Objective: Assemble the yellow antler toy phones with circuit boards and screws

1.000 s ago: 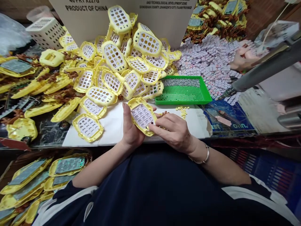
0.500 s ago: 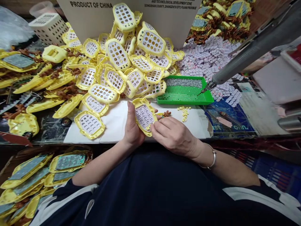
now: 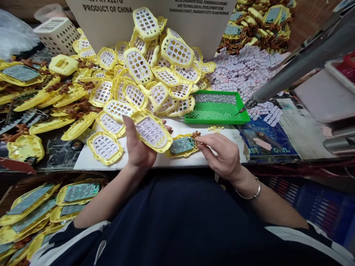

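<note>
My left hand (image 3: 138, 149) is closed around a yellow plastic front shell (image 3: 152, 130), tilted with its inner side up. Inside that shell lies a white rubber keypad with rounded buttons. On the white board to its right is a yellow back shell (image 3: 181, 145) with a grey-green circuit board and brown antler-shaped parts. The fingers of my right hand (image 3: 222, 153) pinch the right end of this back shell, by the antlers. Just beyond, a few small yellow pieces (image 3: 215, 129) lie on the board.
Yellow front shells (image 3: 138, 66) are heaped ahead. A green tray (image 3: 219, 120) of screws stands under an electric screwdriver (image 3: 283, 77). White keypads (image 3: 244, 66) are piled at back right. Shells with circuit boards (image 3: 80, 193) fill a box at lower left.
My left hand has moved left with the front shell, uncovering the back shell. My right hand has left the front shell, shifted right and taken the back shell's end.
</note>
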The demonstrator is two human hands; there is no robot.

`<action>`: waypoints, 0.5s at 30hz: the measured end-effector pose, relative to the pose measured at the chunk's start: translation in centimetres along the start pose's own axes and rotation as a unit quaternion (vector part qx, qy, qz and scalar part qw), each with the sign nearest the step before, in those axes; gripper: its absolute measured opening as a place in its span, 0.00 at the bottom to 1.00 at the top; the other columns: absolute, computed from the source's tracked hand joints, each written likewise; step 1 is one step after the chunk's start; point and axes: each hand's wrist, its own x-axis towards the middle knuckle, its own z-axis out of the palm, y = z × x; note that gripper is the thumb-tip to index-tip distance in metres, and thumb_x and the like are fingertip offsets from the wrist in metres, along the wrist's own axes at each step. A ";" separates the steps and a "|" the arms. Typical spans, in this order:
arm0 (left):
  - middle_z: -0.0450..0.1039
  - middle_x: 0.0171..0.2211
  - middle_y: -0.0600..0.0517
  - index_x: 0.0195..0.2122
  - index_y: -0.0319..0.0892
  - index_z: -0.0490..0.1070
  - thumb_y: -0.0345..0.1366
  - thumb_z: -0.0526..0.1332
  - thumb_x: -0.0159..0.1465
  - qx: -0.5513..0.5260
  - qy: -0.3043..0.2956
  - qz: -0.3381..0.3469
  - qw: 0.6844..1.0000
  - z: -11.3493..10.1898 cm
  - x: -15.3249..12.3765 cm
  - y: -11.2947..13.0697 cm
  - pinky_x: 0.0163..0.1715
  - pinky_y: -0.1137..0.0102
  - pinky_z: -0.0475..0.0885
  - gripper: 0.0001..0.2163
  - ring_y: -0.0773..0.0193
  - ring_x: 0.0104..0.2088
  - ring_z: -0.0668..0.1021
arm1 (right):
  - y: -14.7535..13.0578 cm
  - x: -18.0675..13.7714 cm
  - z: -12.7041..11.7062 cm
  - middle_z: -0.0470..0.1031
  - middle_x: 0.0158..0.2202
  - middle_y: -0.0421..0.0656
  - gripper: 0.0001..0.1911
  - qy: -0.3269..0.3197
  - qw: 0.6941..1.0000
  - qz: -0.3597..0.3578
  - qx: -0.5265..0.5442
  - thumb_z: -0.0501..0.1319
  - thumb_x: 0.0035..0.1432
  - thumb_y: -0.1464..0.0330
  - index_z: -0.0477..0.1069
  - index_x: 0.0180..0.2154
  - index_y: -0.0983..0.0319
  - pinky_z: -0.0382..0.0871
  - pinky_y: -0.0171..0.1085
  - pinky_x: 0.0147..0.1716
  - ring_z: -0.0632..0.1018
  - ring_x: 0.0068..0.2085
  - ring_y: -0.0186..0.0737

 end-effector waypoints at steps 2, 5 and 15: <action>0.76 0.29 0.49 0.41 0.43 0.73 0.60 0.52 0.63 0.009 0.007 0.033 0.999 -0.6 0.9 0.3 0.38 0.63 0.78 0.25 0.58 0.31 0.80 | 0.3 -1.2 -0.2 0.78 0.28 0.42 0.12 -0.078 0.994 0.069 -0.015 0.55 0.65 0.68 0.74 0.32 0.64 0.69 0.32 0.30 0.78 0.29 0.33; 0.76 0.28 0.49 0.40 0.43 0.73 0.58 0.50 0.65 0.030 0.001 0.017 0.999 -1.1 1.6 0.4 0.40 0.66 0.78 0.24 0.59 0.34 0.81 | 0.2 -3.1 0.0 0.77 0.24 0.40 0.18 -0.165 0.977 0.111 -0.071 0.54 0.66 0.64 0.74 0.27 0.63 0.64 0.33 0.25 0.76 0.25 0.33; 0.76 0.26 0.47 0.39 0.38 0.72 0.54 0.47 0.68 0.056 0.011 -0.144 0.988 -0.8 0.0 -1.0 0.41 0.62 0.79 0.25 0.57 0.35 0.83 | 0.7 -2.8 1.2 0.79 0.35 0.47 0.26 -0.112 0.927 0.313 0.172 0.59 0.61 0.60 0.69 0.55 0.69 0.74 0.35 0.29 0.78 0.31 0.36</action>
